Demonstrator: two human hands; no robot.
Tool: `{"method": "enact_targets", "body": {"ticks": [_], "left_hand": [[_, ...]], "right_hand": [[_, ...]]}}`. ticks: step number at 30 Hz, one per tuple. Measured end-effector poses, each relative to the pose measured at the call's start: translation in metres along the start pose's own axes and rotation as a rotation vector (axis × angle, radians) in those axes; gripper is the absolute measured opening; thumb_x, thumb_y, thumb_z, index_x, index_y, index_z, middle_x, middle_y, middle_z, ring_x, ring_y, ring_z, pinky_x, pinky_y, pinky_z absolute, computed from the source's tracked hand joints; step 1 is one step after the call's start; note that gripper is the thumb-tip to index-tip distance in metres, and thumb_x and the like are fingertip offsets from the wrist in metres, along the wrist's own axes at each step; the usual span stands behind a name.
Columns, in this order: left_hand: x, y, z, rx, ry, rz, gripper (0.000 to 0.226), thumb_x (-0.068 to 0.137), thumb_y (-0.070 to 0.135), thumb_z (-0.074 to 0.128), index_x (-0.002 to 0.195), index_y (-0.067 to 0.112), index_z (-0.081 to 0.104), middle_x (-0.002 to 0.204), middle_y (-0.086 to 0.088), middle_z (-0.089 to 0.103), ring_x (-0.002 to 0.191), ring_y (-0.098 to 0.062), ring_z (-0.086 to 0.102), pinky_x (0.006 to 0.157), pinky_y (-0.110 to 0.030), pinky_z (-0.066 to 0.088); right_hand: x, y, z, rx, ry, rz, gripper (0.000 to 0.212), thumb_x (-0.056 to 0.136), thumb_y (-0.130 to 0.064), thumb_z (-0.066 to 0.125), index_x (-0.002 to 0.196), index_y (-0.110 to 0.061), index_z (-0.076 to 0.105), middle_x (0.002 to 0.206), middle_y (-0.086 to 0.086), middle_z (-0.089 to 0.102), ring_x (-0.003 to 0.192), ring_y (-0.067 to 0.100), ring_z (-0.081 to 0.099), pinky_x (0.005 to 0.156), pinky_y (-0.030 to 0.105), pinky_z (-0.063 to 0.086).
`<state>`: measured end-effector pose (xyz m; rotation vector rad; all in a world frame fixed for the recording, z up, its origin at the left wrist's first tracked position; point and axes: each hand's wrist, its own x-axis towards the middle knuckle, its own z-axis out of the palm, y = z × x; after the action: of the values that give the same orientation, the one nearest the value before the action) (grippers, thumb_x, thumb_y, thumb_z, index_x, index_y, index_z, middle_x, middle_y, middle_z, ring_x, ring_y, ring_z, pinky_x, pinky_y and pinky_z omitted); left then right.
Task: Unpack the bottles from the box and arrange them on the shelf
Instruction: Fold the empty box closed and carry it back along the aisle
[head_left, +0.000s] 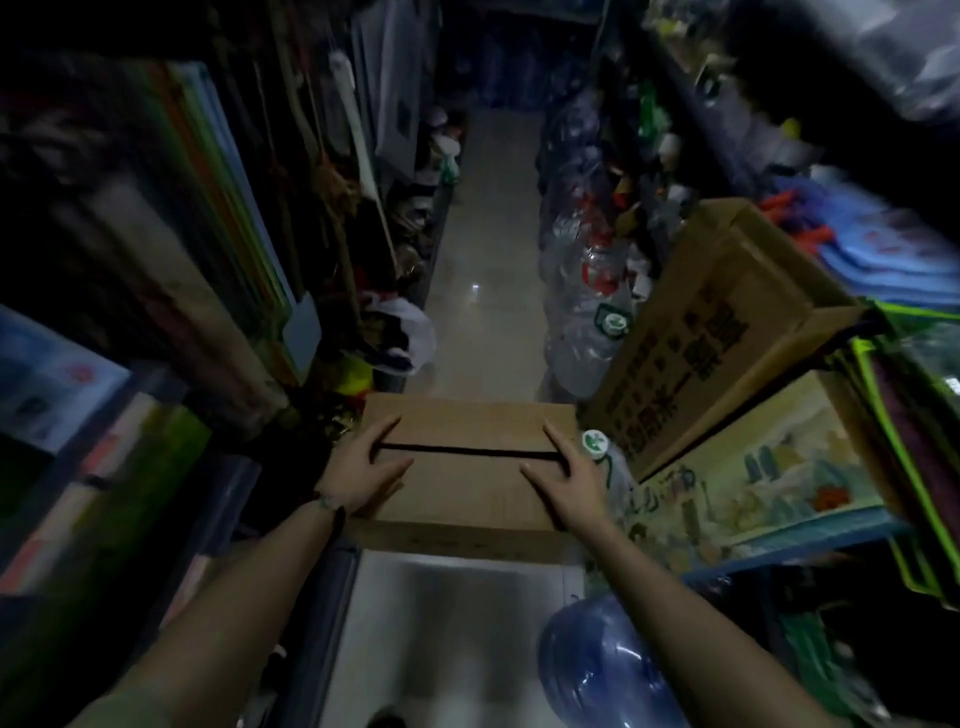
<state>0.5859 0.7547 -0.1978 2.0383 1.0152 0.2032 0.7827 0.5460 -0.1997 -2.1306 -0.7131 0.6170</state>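
I see the brown cardboard box (467, 467) low in the centre of the frame — its 2 top flaps folded shut, a dark seam between them. Shelf (795, 540) edge at lower right — blue.

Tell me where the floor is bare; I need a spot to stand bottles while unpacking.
Bare tile runs down the aisle beyond the box, between the left racks and the row of water jugs. Another patch lies before the box, left of the blue jug. Both sides are packed.
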Motion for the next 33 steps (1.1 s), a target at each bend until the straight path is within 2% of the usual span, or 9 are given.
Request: {"method": "enact_targets", "body": {"ticks": [3,4,6,8,12,16,21,28,33], "left_hand": [[0.016,-0.057,0.041,-0.01,-0.035,-0.053,0.063,0.083,0.024,0.071,0.14,0.027,0.044,0.128,-0.002,0.047,0.11,-0.016,0.05,0.06,0.0,0.042],[0.02,-0.074,0.053,-0.013,-0.036,-0.058,0.064,0.082,0.028,0.072,0.14,0.028,0.045,0.128,-0.002,0.049,0.112,-0.017,0.051,0.068,-0.002,0.044],[0.029,-0.111,0.077,-0.009,-0.054,-0.072,0.066,0.078,0.037,0.074,0.138,0.032,0.046,0.129,-0.008,0.053,0.118,-0.024,0.053,0.091,-0.023,0.047],[0.04,-0.149,0.104,-0.02,-0.079,-0.087,0.067,0.077,0.038,0.074,0.138,0.032,0.047,0.129,-0.01,0.054,0.12,-0.026,0.052,0.098,-0.03,0.043],[0.059,-0.22,0.163,-0.06,-0.093,-0.08,0.064,0.079,0.029,0.074,0.138,0.027,0.047,0.134,-0.008,0.053,0.125,-0.024,0.049,0.099,-0.028,0.04],[0.073,-0.285,0.208,-0.074,-0.114,-0.109,0.064,0.082,0.022,0.072,0.14,0.025,0.045,0.134,-0.001,0.05,0.128,-0.021,0.046,0.1,-0.024,0.036],[0.084,-0.343,0.249,-0.089,-0.096,-0.134,0.064,0.081,0.021,0.072,0.139,0.026,0.046,0.139,-0.006,0.049,0.126,-0.023,0.047,0.102,-0.027,0.038],[0.092,-0.391,0.305,-0.17,-0.104,-0.115,0.063,0.082,0.016,0.071,0.139,0.025,0.044,0.137,-0.001,0.047,0.123,-0.013,0.045,0.1,-0.025,0.038],[0.093,-0.411,0.331,-0.213,-0.106,-0.119,0.065,0.077,0.029,0.071,0.137,0.033,0.046,0.135,-0.002,0.05,0.122,-0.019,0.05,0.105,-0.036,0.043]], "right_hand": [[0.012,0.053,0.044,-0.014,-0.033,0.04,0.069,0.081,-0.05,0.068,0.142,-0.028,0.044,0.146,0.004,0.047,0.134,0.024,0.043,0.108,0.034,0.036],[0.017,0.072,0.058,-0.023,-0.039,0.045,0.067,0.083,-0.046,0.068,0.143,-0.027,0.043,0.146,0.004,0.046,0.134,0.024,0.043,0.108,0.035,0.037],[0.027,0.107,0.087,-0.039,-0.052,0.052,0.067,0.084,-0.044,0.067,0.144,-0.027,0.041,0.145,0.006,0.046,0.132,0.026,0.044,0.108,0.039,0.04],[0.037,0.144,0.117,-0.041,-0.066,0.064,0.069,0.084,-0.046,0.068,0.144,-0.028,0.04,0.144,0.007,0.048,0.131,0.027,0.046,0.108,0.041,0.04],[0.055,0.22,0.176,-0.034,-0.059,0.084,0.076,0.077,-0.062,0.064,0.143,-0.032,0.04,0.143,0.005,0.048,0.13,0.023,0.046,0.108,0.037,0.04],[0.068,0.282,0.226,-0.008,-0.068,0.103,0.067,0.082,-0.044,0.071,0.142,-0.036,0.042,0.14,0.006,0.05,0.128,0.023,0.047,0.108,0.037,0.039],[0.084,0.331,0.274,-0.031,-0.037,0.073,0.068,0.083,-0.043,0.07,0.143,-0.03,0.041,0.14,0.005,0.048,0.127,0.021,0.047,0.104,0.031,0.037],[0.086,0.386,0.306,-0.061,0.034,0.066,0.065,0.084,-0.039,0.07,0.142,-0.029,0.042,0.141,0.004,0.048,0.127,0.021,0.047,0.106,0.037,0.041],[0.085,0.414,0.317,-0.077,0.044,0.091,0.065,0.085,-0.038,0.069,0.143,-0.028,0.042,0.141,0.006,0.047,0.126,0.022,0.047,0.102,0.032,0.038]]}}
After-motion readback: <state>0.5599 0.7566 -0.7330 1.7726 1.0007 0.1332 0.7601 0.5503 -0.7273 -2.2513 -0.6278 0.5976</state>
